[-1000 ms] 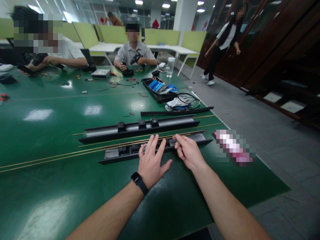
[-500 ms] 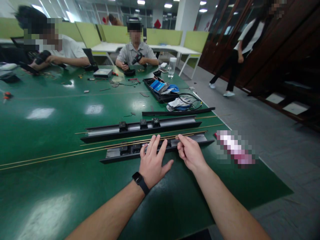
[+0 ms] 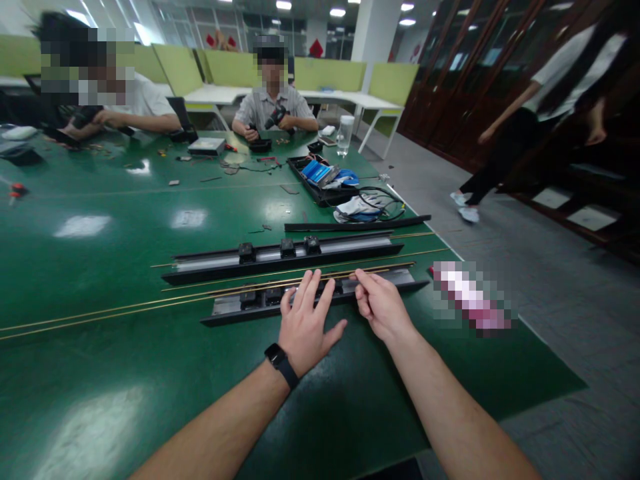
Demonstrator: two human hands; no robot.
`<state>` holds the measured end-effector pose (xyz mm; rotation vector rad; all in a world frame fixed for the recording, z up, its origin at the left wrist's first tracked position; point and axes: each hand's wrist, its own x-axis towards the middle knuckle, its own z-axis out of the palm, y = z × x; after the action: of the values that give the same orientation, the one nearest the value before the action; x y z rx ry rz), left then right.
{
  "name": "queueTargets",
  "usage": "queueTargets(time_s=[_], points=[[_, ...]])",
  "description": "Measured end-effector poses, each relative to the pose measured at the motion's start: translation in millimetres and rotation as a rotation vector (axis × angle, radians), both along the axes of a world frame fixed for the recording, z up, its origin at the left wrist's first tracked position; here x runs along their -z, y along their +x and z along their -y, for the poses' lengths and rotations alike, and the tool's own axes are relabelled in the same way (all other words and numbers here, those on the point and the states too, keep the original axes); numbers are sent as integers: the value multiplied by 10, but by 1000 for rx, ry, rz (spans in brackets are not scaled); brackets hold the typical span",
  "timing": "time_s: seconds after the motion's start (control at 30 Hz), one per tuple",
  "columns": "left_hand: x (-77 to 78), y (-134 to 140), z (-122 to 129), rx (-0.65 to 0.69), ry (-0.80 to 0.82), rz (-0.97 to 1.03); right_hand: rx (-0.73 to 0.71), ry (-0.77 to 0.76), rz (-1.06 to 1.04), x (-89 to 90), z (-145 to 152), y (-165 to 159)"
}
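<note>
Two long thin brass-coloured rods (image 3: 125, 306) run from the left edge of the view across the near black channel (image 3: 227, 309). My left hand (image 3: 306, 327) is spread over that channel, its fingertips at the rods; whether they press on them I cannot tell. Thumb and forefinger of my right hand (image 3: 381, 303) pinch the rods near their right end. Small black blocks (image 3: 249, 296) sit inside the near channel, partly hidden by my left hand. Behind it lies a second black channel (image 3: 345, 251) with three black blocks (image 3: 287, 248). Another thin rod (image 3: 430, 253) lies between the channels.
A black strip (image 3: 357, 225), a work glove (image 3: 357, 208) with cables and a black tray (image 3: 320, 193) lie farther back. A blurred pink object (image 3: 470, 295) is at right. Two people with drills (image 3: 276, 117) sit across the green table (image 3: 125, 247); another person (image 3: 555, 107) walks at right.
The person at the right has walked closer and farther right. My hands, the rods and the channels have hardly moved.
</note>
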<state>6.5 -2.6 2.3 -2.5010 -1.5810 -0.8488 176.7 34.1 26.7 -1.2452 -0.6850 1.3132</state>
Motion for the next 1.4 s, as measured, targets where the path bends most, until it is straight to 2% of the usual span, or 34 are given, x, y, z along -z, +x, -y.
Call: queueTargets(time_s=[0.3,0.57,1.0,1.4], points=[[5,-4,0,9,4,-2,50,10,-39,-16,3,-4],[18,2,2,3,2,-3,-11,-2,45,-39,14,-20],[-2,-1,5,4,0,-5,50,3,-25,-18,10,-2],[0,3,5,0,-9,-15,-15,4,50,-63,19,-23]])
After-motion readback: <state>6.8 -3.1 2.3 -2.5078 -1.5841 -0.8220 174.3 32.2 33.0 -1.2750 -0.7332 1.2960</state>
